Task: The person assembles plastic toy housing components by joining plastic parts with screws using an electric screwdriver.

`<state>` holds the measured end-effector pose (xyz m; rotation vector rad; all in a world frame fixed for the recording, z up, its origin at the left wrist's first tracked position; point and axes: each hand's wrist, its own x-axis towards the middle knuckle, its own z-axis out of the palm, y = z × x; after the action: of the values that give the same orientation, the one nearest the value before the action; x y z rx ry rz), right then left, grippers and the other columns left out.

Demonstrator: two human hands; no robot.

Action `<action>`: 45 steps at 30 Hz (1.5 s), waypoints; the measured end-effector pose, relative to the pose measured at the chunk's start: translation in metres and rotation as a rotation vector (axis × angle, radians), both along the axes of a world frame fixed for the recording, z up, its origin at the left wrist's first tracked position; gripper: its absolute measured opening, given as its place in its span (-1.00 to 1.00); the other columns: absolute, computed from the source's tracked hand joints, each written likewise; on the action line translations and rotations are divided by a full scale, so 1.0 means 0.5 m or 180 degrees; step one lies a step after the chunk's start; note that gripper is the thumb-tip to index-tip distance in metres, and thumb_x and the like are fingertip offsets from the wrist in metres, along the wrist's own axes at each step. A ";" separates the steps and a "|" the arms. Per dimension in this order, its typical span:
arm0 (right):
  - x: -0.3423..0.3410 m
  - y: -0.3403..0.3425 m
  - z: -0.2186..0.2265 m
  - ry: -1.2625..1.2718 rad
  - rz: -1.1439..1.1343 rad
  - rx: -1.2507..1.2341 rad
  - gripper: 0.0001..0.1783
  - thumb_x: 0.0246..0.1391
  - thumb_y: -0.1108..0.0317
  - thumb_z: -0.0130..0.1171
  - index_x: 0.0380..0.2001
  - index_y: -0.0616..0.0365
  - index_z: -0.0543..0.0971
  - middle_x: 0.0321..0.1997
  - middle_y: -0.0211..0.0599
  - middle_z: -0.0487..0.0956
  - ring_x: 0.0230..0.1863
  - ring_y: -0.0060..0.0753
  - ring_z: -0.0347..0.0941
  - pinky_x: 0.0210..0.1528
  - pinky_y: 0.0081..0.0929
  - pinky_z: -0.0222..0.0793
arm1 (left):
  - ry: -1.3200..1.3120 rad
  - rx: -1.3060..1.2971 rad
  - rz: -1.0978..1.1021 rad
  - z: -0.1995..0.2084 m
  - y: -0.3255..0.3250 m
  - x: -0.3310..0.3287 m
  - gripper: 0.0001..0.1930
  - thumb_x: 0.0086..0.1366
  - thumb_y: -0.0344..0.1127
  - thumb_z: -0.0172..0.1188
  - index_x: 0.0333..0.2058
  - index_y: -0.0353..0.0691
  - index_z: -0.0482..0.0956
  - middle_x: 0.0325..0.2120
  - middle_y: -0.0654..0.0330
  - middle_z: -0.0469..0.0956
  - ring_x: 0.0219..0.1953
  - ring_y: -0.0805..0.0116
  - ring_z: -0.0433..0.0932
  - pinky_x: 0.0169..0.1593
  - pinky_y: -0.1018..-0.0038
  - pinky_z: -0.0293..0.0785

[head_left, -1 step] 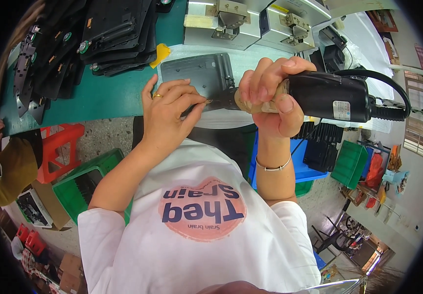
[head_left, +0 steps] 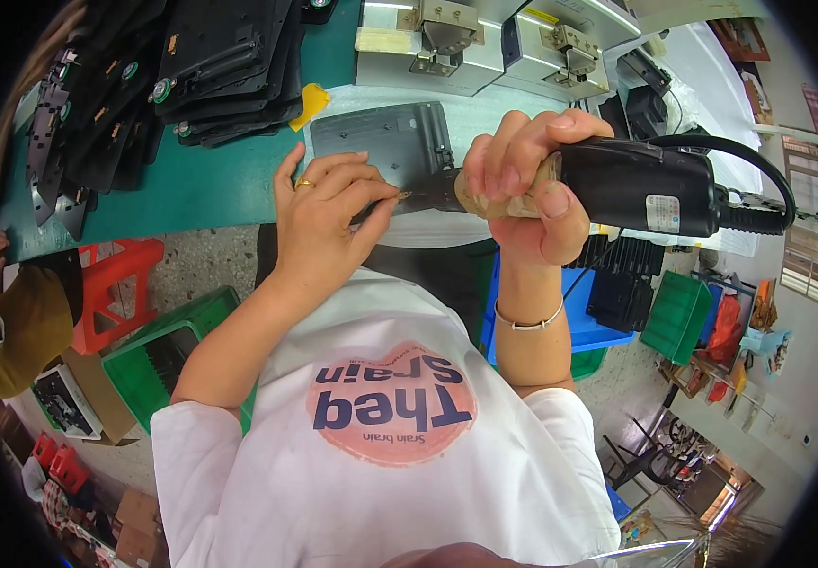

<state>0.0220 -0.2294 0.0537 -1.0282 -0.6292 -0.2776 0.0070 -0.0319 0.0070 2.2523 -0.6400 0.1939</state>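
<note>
At the far left edge of the scene, a co-worker's mustard sleeve (head_left: 26,331) showed beside a red stool (head_left: 115,284), with a green crate (head_left: 130,364) just to the right of the stool, lower than the table. On the left of the green table (head_left: 210,180) lay a slanting heap of thin black panels (head_left: 106,123), and next to it, at the far side, a neater stack of black panels (head_left: 224,57). A yellow scrap (head_left: 311,107) lay at that stack's right corner.

The left hand (head_left: 328,204), a gold ring (head_left: 304,183) on one finger, was at the near edge of the table, its thumb and forefinger pinched together on a small brassy bit (head_left: 402,196) at the tool's narrow nose; whether that bit belonged to the tool, I could not tell. Just beyond the hand, a single dark panel (head_left: 376,137) lay flat on a white sheet (head_left: 485,109).

To the right, the right hand (head_left: 527,185) was wrapped tightly around the taped neck of a black handheld tool (head_left: 617,185), held sideways with its nose to the left, close to the panel's near edge, and its cable looping off at the right. Beyond the hands stood two pale metal boxes (head_left: 385,71). A blue crate (head_left: 608,333) sat below the table, and farther right a green bin (head_left: 677,317).
</note>
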 end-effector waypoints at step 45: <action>-0.015 -0.005 0.028 -0.0267 0.0165 0.0282 -0.54 0.15 0.23 0.03 0.12 0.07 0.34 -0.42 -0.39 0.39 -0.43 -0.50 0.27 -0.42 -0.43 0.32 | 0.0075 0.0055 -0.0163 0.036 0.000 0.002 -0.76 -0.04 -0.24 0.43 -0.34 -0.04 0.66 -0.13 0.33 0.50 0.07 0.27 0.38 0.20 0.22 0.04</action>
<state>0.0145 -0.2321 0.0679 -0.9175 -0.7121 -0.3018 0.0081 -0.0320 0.0251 2.2487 -0.6886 0.1369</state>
